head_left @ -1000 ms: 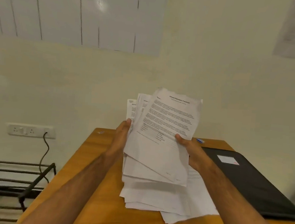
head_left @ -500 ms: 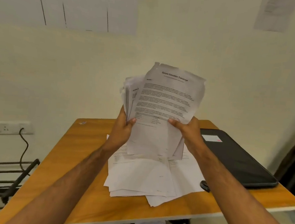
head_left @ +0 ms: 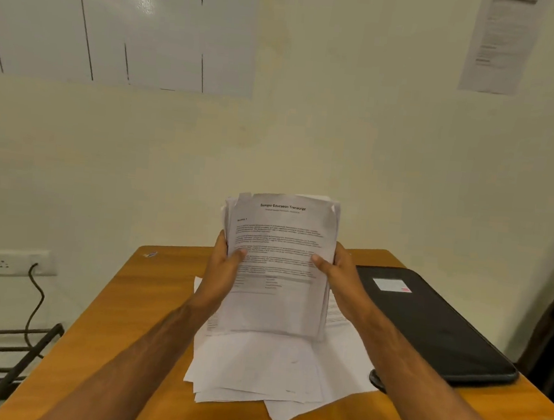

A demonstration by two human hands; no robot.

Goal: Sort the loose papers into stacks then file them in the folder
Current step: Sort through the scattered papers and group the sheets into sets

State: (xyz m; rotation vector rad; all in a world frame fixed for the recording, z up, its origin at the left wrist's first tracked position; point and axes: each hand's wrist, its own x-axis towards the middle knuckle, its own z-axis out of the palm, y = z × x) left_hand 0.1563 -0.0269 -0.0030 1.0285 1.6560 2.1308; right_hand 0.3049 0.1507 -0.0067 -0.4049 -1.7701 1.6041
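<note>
I hold a bundle of printed sheets (head_left: pixel 279 243) upright above the table, its top page headed "Sample Education Transcript". My left hand (head_left: pixel 222 265) grips the bundle's left edge, thumb on the front page. My right hand (head_left: pixel 337 272) grips the right edge the same way. The bundle's bottom edge stands on or just above a loose pile of white papers (head_left: pixel 264 373) lying fanned on the wooden table (head_left: pixel 119 313). A closed black folder (head_left: pixel 433 327) with a white label lies flat to the right of the pile.
A small dark object (head_left: pixel 375 379) peeks out beside my right forearm at the pile's right edge. A tiny scrap (head_left: pixel 150 254) lies near the table's far left corner. A wall socket with a cable (head_left: pixel 34 269) and a metal rack (head_left: pixel 5 353) are at left.
The fanned sheets in my hands have been squared into one aligned bundle. Both hands now hold its side edges, and it has come down toward the pile.
</note>
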